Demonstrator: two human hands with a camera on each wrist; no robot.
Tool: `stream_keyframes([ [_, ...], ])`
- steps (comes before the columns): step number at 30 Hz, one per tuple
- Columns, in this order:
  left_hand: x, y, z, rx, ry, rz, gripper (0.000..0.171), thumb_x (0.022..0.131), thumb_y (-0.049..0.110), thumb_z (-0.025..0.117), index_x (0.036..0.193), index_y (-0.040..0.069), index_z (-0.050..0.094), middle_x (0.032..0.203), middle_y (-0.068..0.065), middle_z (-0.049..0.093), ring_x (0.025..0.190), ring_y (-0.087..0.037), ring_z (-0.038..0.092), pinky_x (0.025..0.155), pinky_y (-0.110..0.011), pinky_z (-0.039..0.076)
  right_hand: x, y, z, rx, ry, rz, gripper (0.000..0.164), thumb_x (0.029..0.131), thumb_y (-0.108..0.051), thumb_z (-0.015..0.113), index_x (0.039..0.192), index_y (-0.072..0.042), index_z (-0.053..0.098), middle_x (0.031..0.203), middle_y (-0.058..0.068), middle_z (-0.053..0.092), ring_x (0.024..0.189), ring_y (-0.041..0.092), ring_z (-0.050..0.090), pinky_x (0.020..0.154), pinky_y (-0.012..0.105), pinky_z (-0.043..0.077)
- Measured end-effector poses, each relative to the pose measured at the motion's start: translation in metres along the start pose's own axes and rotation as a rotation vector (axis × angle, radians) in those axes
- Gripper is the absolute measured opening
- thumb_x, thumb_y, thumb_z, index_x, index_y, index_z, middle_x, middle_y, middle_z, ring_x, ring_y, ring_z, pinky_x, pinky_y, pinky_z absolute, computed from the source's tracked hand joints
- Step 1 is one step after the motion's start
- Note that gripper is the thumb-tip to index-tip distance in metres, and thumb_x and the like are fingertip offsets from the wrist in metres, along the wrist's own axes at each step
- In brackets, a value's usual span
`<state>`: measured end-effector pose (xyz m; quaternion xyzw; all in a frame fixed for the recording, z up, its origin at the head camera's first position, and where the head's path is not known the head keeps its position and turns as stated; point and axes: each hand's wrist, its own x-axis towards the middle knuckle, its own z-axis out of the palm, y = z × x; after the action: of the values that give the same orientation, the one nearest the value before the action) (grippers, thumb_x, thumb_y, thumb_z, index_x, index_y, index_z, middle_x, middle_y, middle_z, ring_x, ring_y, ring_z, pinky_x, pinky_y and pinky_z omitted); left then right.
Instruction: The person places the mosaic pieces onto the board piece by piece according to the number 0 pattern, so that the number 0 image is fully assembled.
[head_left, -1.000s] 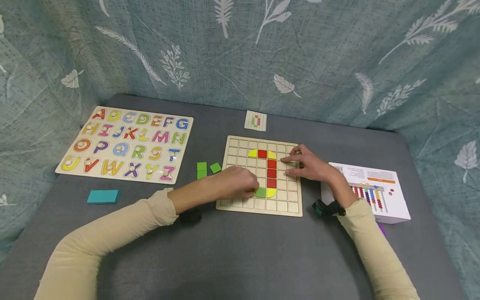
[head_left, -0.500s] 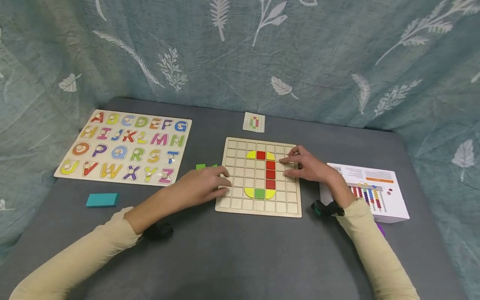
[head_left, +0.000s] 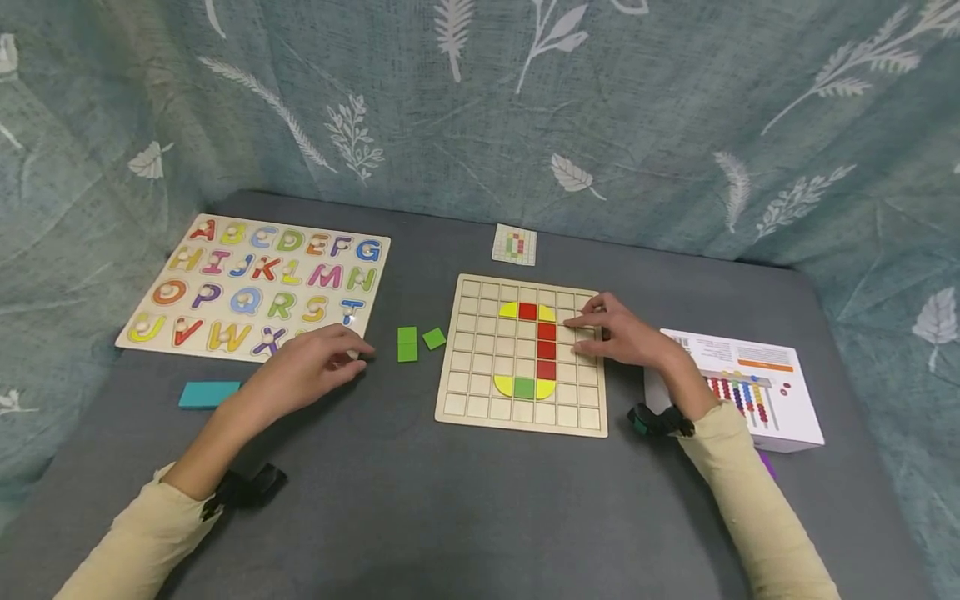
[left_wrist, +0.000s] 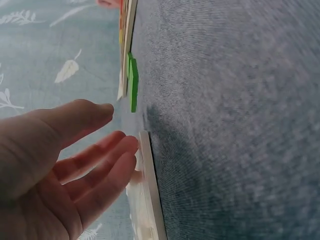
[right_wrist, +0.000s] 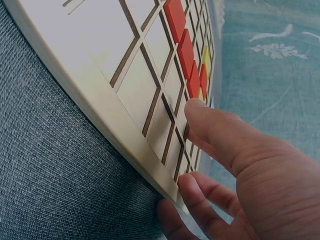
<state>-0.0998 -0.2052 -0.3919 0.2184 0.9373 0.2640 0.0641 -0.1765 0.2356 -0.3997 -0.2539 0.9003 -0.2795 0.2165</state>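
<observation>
A wooden grid board lies mid-table with red squares, yellow rounded corner pieces and one green square set in its cells. My right hand rests at the board's right side, fingertips on the cells and rim, holding nothing. Off the board's left side lie loose green squares, two side by side and one tilted. Left of them hovers my left hand, fingers loosely bent, nothing between them. It overlaps the lower right corner of the wooden alphabet puzzle, hiding some letters.
Behind the board lies a small pattern card. A teal block sits at the left, near my left wrist. On the right stands a white box with an abacus picture, with something purple partly hidden beside it. A patterned curtain hangs behind.
My left hand has left the grid board and moved left past the loose green squares to the alphabet puzzle. A yellow corner piece now shows where it was. The right hand has stayed put.
</observation>
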Motion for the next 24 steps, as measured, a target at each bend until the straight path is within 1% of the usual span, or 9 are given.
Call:
stream_keyframes([
  [3,0.002,0.001,0.0,-0.041,0.006,0.004,0.027,0.085,0.007,0.072,0.112,0.006,0.071,0.1,-0.009,0.069,0.084,-0.016,0.065,0.077,-0.038,0.055,0.001,0.001,0.0,-0.004,0.005,-0.002,0.042,0.091,-0.017,0.067,0.131,-0.005,0.061,0.121,0.017,0.038,0.098,0.027,0.039,0.081,0.038,0.036],
  [7,0.006,0.004,0.004,-0.104,-0.02,0.021,0.03,0.085,0.006,0.071,0.115,0.005,0.069,0.101,-0.009,0.068,0.085,-0.015,0.064,0.078,-0.038,0.055,0.001,0.001,0.001,-0.008,0.007,-0.003,0.042,0.091,-0.018,0.067,0.131,-0.006,0.061,0.121,0.017,0.039,0.097,0.027,0.04,0.081,0.038,0.036],
  [10,0.01,0.007,0.008,-0.116,-0.038,0.041,0.032,0.086,0.007,0.07,0.118,0.003,0.067,0.103,-0.01,0.068,0.084,-0.014,0.065,0.077,-0.037,0.055,0.001,0.0,0.001,-0.004,0.003,-0.003,0.042,0.091,-0.018,0.067,0.131,-0.006,0.061,0.121,0.017,0.039,0.097,0.026,0.039,0.081,0.038,0.036],
  [17,0.02,0.013,0.013,-0.079,-0.057,0.074,0.039,0.086,0.01,0.071,0.124,0.004,0.064,0.106,-0.009,0.068,0.089,-0.016,0.065,0.077,-0.035,0.054,0.0,0.001,0.001,0.003,-0.004,-0.006,0.042,0.092,-0.018,0.066,0.132,-0.006,0.06,0.12,0.016,0.038,0.097,0.025,0.038,0.081,0.038,0.035],
  [20,0.025,0.017,0.014,-0.046,-0.074,0.098,0.039,0.087,0.012,0.071,0.125,0.005,0.063,0.112,-0.01,0.068,0.095,-0.02,0.063,0.082,-0.039,0.052,0.0,0.002,0.001,0.003,-0.002,-0.009,0.042,0.092,-0.018,0.066,0.131,-0.005,0.06,0.12,0.016,0.038,0.097,0.025,0.038,0.081,0.038,0.035],
  [22,0.028,0.02,0.014,-0.015,-0.085,0.099,0.039,0.088,0.014,0.07,0.125,0.006,0.063,0.117,-0.011,0.068,0.1,-0.023,0.063,0.086,-0.043,0.051,0.0,0.002,0.002,0.0,0.0,-0.014,0.042,0.092,-0.018,0.066,0.131,-0.005,0.06,0.12,0.017,0.038,0.096,0.025,0.038,0.081,0.038,0.035],
  [24,0.03,0.022,0.015,0.026,-0.1,0.089,0.038,0.089,0.016,0.069,0.126,0.008,0.064,0.118,-0.011,0.068,0.104,-0.024,0.063,0.087,-0.045,0.05,0.0,0.003,0.002,0.0,0.002,-0.017,0.041,0.092,-0.018,0.066,0.131,-0.004,0.06,0.12,0.017,0.039,0.096,0.026,0.038,0.08,0.038,0.035],
])
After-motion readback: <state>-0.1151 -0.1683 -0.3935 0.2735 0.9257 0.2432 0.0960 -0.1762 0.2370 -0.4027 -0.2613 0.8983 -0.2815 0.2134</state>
